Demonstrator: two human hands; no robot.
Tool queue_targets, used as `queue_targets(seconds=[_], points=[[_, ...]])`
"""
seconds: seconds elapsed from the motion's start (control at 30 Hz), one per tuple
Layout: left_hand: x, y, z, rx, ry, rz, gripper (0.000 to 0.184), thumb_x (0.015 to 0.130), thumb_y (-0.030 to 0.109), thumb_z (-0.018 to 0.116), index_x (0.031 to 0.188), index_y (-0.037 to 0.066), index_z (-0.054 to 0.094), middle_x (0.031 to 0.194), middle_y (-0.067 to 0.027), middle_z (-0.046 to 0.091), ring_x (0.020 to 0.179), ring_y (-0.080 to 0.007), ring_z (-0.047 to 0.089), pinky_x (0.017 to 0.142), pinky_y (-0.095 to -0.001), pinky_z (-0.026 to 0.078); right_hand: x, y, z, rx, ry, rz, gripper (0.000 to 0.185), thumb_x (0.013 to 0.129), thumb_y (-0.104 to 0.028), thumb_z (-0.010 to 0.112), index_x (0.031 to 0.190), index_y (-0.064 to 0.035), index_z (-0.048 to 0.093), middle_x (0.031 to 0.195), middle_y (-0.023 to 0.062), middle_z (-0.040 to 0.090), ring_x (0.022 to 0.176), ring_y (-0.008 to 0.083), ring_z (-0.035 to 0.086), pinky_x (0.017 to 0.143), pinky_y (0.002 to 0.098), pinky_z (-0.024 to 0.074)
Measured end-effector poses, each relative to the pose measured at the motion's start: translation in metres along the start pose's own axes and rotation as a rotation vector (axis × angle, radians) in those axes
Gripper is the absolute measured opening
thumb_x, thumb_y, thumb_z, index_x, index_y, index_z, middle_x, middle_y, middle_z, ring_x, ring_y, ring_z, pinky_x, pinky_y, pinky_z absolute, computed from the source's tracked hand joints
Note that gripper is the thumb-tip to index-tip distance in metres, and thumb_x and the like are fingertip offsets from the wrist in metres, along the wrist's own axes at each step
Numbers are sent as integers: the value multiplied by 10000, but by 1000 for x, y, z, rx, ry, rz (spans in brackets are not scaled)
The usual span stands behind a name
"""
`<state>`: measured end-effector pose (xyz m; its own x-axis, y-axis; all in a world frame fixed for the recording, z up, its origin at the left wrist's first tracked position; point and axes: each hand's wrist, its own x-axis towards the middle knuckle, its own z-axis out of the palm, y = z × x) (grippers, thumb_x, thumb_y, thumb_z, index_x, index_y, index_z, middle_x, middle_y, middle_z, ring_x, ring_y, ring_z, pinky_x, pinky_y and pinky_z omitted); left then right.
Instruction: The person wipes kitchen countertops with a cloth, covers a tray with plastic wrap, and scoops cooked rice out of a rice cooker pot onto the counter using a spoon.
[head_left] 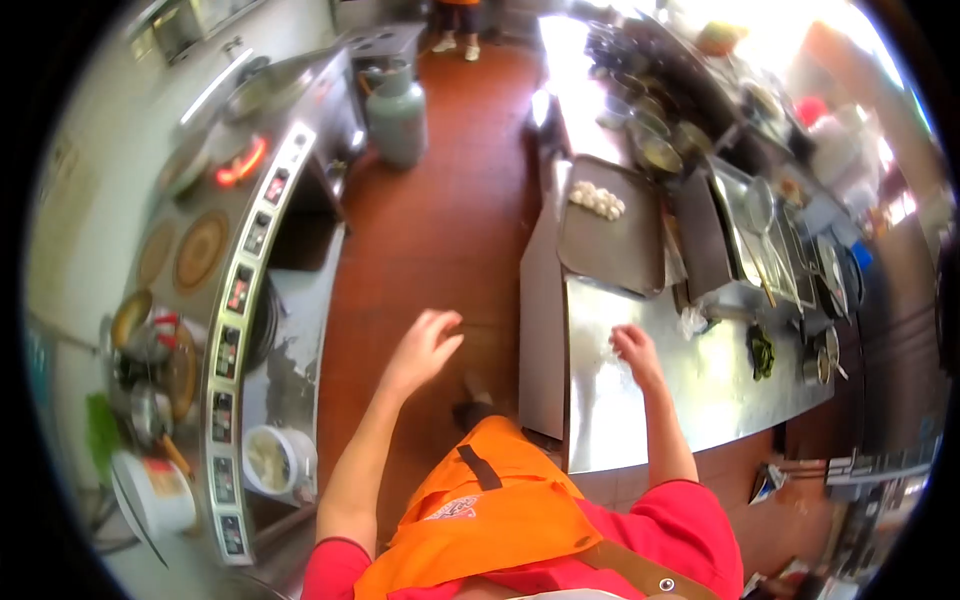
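My left hand (427, 350) hangs in the air over the red-brown floor, holding nothing, its thumb and fingers apart. My right hand (636, 354) is above the shiny metal worktop (610, 410), its fingers loosely bent with nothing visible in them. Beyond the right hand, a dark rectangular tray (615, 245) lies on the worktop. A cluster of small whitish pieces (597, 200) sits at the tray's far left part. Neither hand touches the tray. A small clear plastic bag (692, 321) and a dark green leafy bunch (762, 352) lie to the right.
On the left runs a stove (228, 350) with control panels, a glowing red burner (241, 163) and pots. A white bucket (279, 462) stands below it. A gas cylinder (397, 118) stands ahead. Ladles rest on a metal fryer (745, 235). Another person's legs (459, 28) show far off.
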<state>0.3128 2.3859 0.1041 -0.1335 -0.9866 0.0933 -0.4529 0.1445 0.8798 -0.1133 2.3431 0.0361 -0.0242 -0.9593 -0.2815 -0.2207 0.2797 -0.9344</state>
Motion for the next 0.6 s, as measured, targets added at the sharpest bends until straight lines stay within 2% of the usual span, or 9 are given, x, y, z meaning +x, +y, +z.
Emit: queue_targets(seconds=[0.07, 0.1, 0.13, 0.2, 0.3, 0.4, 0.43, 0.53, 0.6], points=[[69, 17, 13, 68, -86, 92, 353, 848, 190, 663, 1143, 22, 569, 1098, -141, 559, 884, -247, 607, 811, -344, 501, 35, -21, -4, 42, 88, -27, 260, 900, -216, 614, 1103, -54, 606, 940, 37, 655, 758, 102, 584, 653, 253, 466], [101, 12, 23, 148, -111, 163, 367, 845, 159, 665, 1161, 21, 539, 1098, -109, 524, 865, -178, 583, 785, -307, 497, 56, -30, -4, 56, 130, -64, 284, 889, -205, 633, 1122, -48, 593, 958, 37, 650, 769, 107, 587, 656, 255, 472], [134, 9, 33, 271, -129, 255, 431, 837, 171, 678, 1204, 30, 502, 1126, -123, 501, 870, -210, 585, 800, -332, 500, 81, -37, -6, 69, 171, -99, 311, 878, -194, 651, 1140, -42, 579, 975, 36, 644, 780, 112, 589, 659, 257, 479], [200, 15, 53, 368, -186, 209, 558, 807, 202, 719, 1265, 26, 452, 1213, -152, 480, 1000, -267, 568, 874, -365, 487, 142, -42, -21, 13, 158, -160, 471, 829, -203, 707, 1227, -35, 521, 1100, 78, 616, 882, 163, 601, 750, 300, 502], [310, 12, 97, 580, -209, 273, 752, 743, 233, 778, 1341, 15, 378, 1304, -199, 440, 1157, -333, 493, 961, -399, 451, 230, -58, -36, -411, 304, -253, 667, 753, -199, 762, 1313, -43, 435, 1242, 139, 539, 1059, 265, 565, 871, 372, 491], [416, 19, 143, 699, -440, 271, 953, 652, 291, 836, 1400, 15, 313, 1362, -232, 401, 1264, -378, 398, 1014, -424, 413, 301, -65, -46, -755, 340, -319, 807, 688, -203, 786, 1365, -56, 372, 1351, 184, 430, 1205, 356, 463, 964, 428, 442], [434, 8, 159, 772, -521, 294, 1000, 624, 310, 848, 1409, 21, 301, 1362, -237, 400, 1264, -386, 398, 1016, -431, 411, 308, -88, -42, -707, 279, -244, 869, 650, -215, 803, 1379, -69, 353, 1358, 180, 413, 1235, 390, 421, 972, 447, 435], [503, -5, 202, 942, -619, 465, 1168, 509, 392, 889, 1434, 36, 270, 1373, -243, 398, 1273, -398, 394, 1026, -462, 395, 344, -91, -37, -843, 153, -149, 976, 564, -244, 852, 1394, -139, 348, 1460, 276, 268, 1303, 445, 344, 1019, 497, 399], [524, -17, 217, 992, -751, 470, 1120, 491, 417, 888, 1392, 25, 353, 1262, -204, 512, 1235, -365, 437, 986, -448, 420, 357, -104, -29, -926, 40, -86, 1032, 548, -270, 872, 1419, -229, 322, 1475, 237, 246, 1340, 456, 274, 1002, 571, 389]])
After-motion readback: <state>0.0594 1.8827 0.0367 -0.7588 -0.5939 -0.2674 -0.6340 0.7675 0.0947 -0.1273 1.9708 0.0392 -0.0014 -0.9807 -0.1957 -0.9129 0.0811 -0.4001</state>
